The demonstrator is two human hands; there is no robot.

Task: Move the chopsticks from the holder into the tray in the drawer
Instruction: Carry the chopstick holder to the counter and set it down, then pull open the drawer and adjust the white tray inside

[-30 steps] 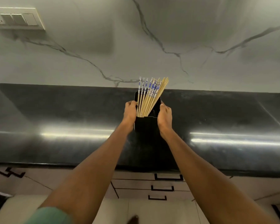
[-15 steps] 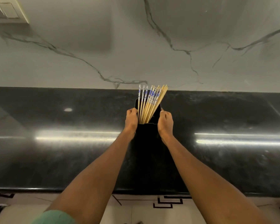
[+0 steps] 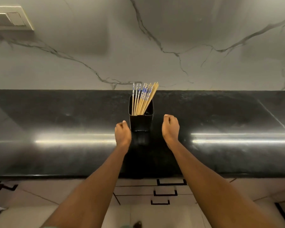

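A black square holder (image 3: 141, 122) stands upright on the dark countertop (image 3: 56, 122), near the back wall. Several wooden chopsticks (image 3: 142, 99) with blue-and-white tops lean out of it, fanned to the right. My left hand (image 3: 122, 134) hovers just left of the holder's base, fingers loosely curled, holding nothing. My right hand (image 3: 170, 128) is a short gap to the right of the holder, also loosely curled and empty. Neither hand touches the holder. The drawers (image 3: 164, 193) below the counter edge are closed; no tray is visible.
A marble-patterned wall (image 3: 171, 38) rises behind the counter, with a switch plate (image 3: 10, 18) at the upper left. Below the counter's front edge are light cabinet fronts with black handles (image 3: 171, 182). The floor shows at the bottom.
Both hands have let go of the holder and drawn back toward me, the right one moving off to the right. The holder now stands free on the counter.
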